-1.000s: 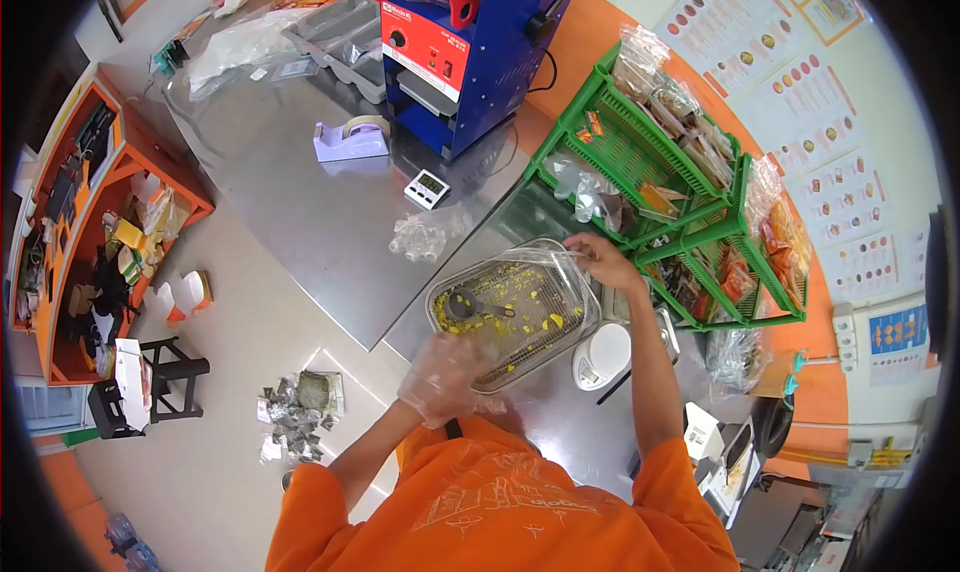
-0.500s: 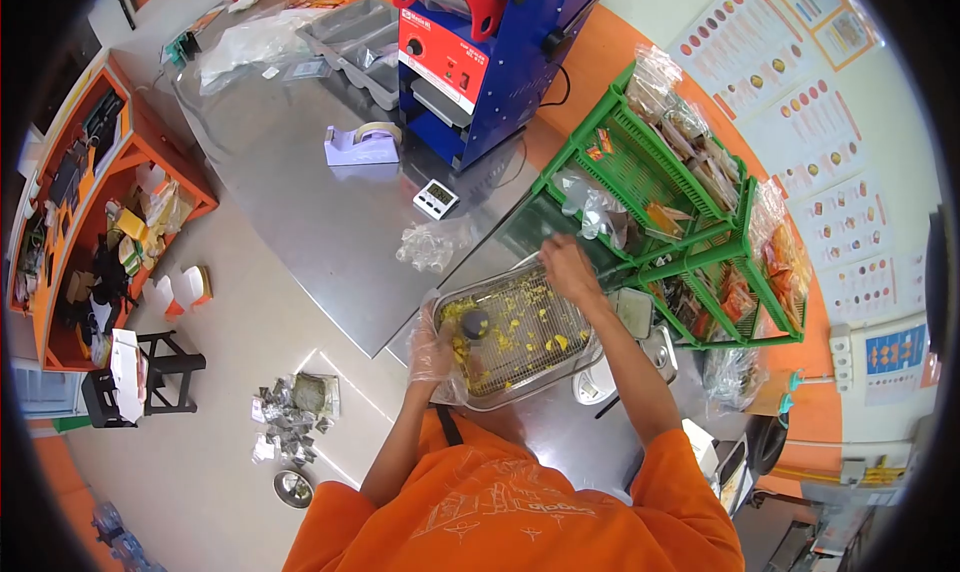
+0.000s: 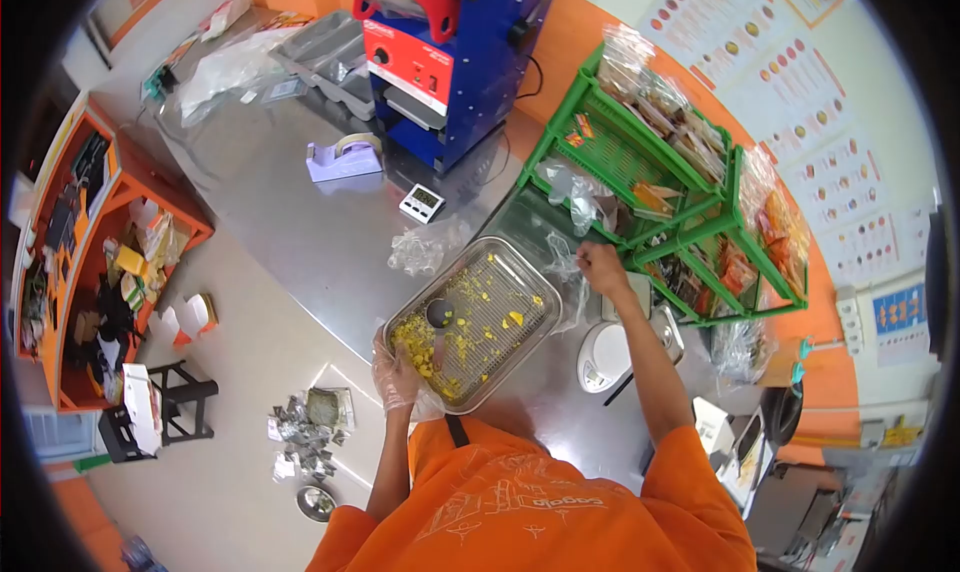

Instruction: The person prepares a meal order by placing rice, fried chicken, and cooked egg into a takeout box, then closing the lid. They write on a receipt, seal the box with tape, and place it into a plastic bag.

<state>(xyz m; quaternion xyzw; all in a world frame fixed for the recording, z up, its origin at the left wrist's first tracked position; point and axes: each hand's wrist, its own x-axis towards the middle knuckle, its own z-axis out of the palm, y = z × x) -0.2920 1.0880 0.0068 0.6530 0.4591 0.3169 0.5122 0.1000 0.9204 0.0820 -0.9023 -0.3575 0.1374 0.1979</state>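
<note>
My left hand (image 3: 398,379), in a clear plastic glove, grips the lower left edge of a metal tray (image 3: 543,282) with a wire rack. Yellow crumbs and pieces lie on the rack, along with a dark round-ended utensil (image 3: 438,314). To the right of the tray, my bare right hand (image 3: 602,268) pinches a sheet of clear plastic film (image 3: 570,294), which hangs down beside the tray's right edge.
Green baskets (image 3: 640,167) with packets stand at the right. Behind are a blue and red sealing machine (image 3: 480,82), a purple tape dispenser (image 3: 345,160), a timer (image 3: 422,204) and crumpled plastic (image 3: 425,247). A white round container (image 3: 605,357) sits right of the tray.
The tray has tilted and shifted left with my left hand. My right hand has moved away from the tray to the right, and the clear film now hangs from it, off the tray.
</note>
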